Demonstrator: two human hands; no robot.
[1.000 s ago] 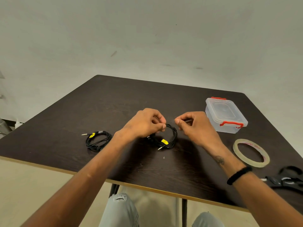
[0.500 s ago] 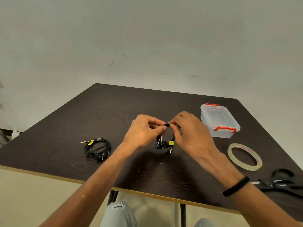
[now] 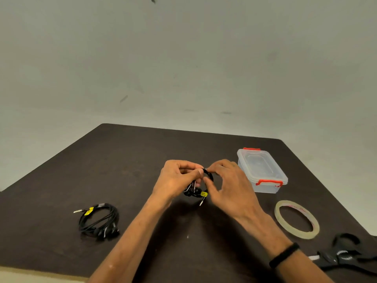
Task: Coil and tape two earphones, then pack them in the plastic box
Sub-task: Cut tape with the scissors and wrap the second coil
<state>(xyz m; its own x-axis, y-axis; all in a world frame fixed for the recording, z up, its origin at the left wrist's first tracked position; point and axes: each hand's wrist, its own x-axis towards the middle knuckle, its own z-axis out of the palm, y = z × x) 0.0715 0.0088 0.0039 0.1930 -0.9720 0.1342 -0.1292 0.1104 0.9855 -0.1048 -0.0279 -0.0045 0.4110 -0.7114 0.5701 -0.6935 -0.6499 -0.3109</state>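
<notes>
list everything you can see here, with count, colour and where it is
held earphone: 1, black with yellow tag, between both hands above table centre
coiled earphone: 1, black with yellow tag, on table at left
box: 1, clear with red clips, lid on, table right, far side
tape roll: 1, clear, flat on table, nearer than box
scissors: 1, black handles, table's near right edge
table: 1, dark brown
wristband: 1, black, right wrist
left hand: pinches the held earphone
right hand: fingers at the same coil
</notes>
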